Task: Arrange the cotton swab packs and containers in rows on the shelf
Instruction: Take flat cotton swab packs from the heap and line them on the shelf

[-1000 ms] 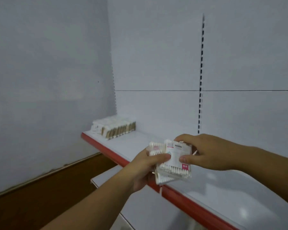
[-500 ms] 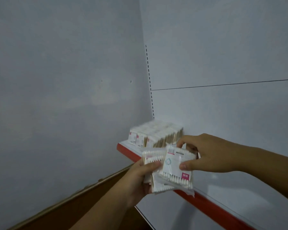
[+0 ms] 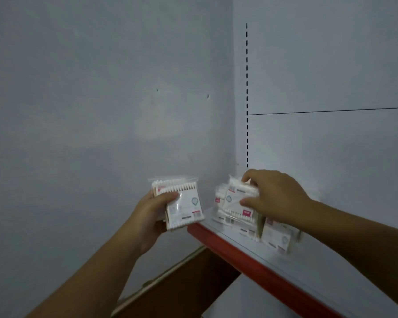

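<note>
My left hand (image 3: 151, 216) grips a small stack of clear cotton swab packs (image 3: 182, 204) with pink labels, held in the air just left of the shelf's end. My right hand (image 3: 274, 196) pinches a single swab pack (image 3: 236, 203) and holds it against the left end of a row of upright packs (image 3: 276, 237) standing on the white shelf (image 3: 308, 271). My right hand hides the middle of that row. The shelf has a red front edge (image 3: 251, 265).
A grey wall (image 3: 101, 111) closes the left side, meeting the white back panel (image 3: 331, 65) at the corner. A slotted upright (image 3: 247, 99) runs down the panel. A lower white shelf (image 3: 251, 299) and brown floor (image 3: 182, 283) lie below.
My right hand drew one pack off the stack in my left hand and carried it right to the row on the shelf. The view swung left toward the corner.
</note>
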